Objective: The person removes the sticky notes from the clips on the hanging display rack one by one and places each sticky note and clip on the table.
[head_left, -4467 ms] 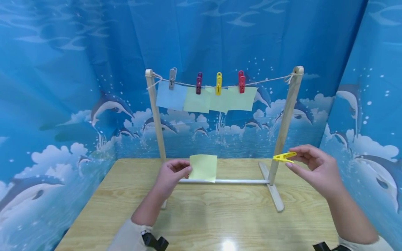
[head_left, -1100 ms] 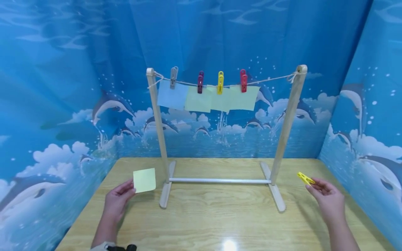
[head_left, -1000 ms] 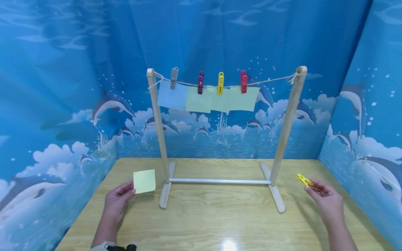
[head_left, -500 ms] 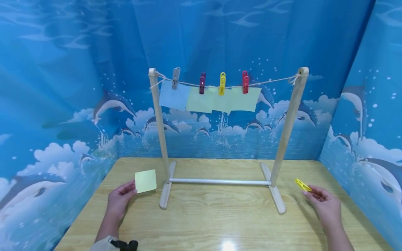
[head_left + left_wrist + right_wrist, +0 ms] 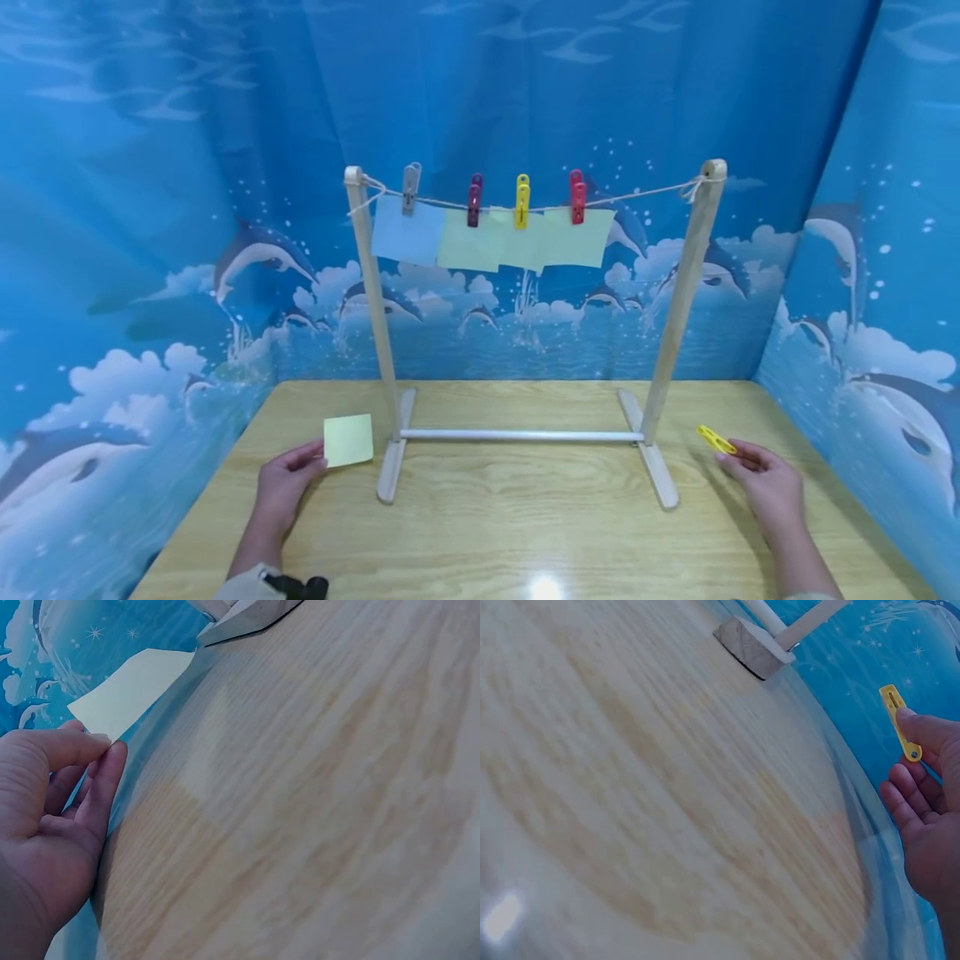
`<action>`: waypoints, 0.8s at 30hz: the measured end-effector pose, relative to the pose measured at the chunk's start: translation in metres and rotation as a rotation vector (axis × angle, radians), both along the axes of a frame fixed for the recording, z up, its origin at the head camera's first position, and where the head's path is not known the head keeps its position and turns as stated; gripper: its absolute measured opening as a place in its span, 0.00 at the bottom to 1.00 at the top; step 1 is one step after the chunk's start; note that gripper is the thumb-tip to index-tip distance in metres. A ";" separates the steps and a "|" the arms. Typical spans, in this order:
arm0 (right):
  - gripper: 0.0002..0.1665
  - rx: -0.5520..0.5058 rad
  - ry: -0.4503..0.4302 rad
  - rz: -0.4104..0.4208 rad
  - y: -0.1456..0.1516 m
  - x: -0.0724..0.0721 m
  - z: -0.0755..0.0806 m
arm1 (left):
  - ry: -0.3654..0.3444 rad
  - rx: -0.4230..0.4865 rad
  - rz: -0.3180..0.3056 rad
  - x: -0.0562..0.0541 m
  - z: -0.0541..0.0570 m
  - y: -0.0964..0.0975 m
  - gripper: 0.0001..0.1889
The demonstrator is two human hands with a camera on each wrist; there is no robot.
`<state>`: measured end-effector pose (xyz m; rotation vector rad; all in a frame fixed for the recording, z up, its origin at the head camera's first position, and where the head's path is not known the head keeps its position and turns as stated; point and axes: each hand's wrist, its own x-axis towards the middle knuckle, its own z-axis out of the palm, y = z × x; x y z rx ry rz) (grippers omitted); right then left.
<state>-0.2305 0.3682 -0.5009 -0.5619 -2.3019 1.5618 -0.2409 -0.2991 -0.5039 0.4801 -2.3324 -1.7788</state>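
In the lower left of the head view, the person's left hand (image 5: 283, 483) has its thumb and fingers closed together on the left edge, near the lower corner, of a pale yellow square sheet of paper (image 5: 348, 440). The sheet is just left of the left wooden foot (image 5: 392, 471) of a wooden frame, and the left wrist view shows it pinched at one corner. In the lower right, the right hand (image 5: 768, 487) pinches a yellow plastic clothespin (image 5: 716, 439) between thumb and fingers, to the right of the right wooden foot (image 5: 651, 458); in the right wrist view the other fingers are loosely bent.

Across the upper middle, a thin pale cord (image 5: 648, 192) runs between two wooden posts (image 5: 686, 300). From left to right, a grey clip (image 5: 410, 190) holds a light blue sheet (image 5: 405, 233), and a maroon clip (image 5: 475, 200), a second yellow clip (image 5: 522, 200) and a red clip (image 5: 577, 197) hold three pale green sheets (image 5: 581, 242), side by side with edges overlapping. A white rod (image 5: 525, 435) joins the posts low down, above a light wood-grain table (image 5: 487, 533). A blue dolphin-print curtain (image 5: 480, 83) fills the background.
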 end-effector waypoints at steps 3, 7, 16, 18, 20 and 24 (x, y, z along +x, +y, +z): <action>0.31 0.085 -0.008 0.021 0.001 0.000 -0.002 | -0.022 -0.039 -0.017 -0.001 0.000 0.000 0.25; 0.31 0.173 -0.011 0.042 0.003 -0.003 -0.004 | -0.022 -0.078 -0.041 -0.004 0.000 0.001 0.25; 0.33 0.188 -0.037 0.024 0.006 -0.006 -0.013 | -0.021 -0.089 -0.057 -0.011 -0.002 0.000 0.24; 0.32 0.189 -0.030 0.021 0.006 -0.006 -0.016 | -0.022 -0.096 -0.060 -0.012 -0.003 0.000 0.24; 0.31 0.190 -0.019 0.018 0.006 -0.007 -0.018 | -0.028 -0.108 -0.059 -0.012 -0.003 0.000 0.24; 0.30 0.195 -0.011 0.009 0.007 -0.007 -0.018 | -0.042 -0.123 -0.057 -0.010 -0.004 0.001 0.25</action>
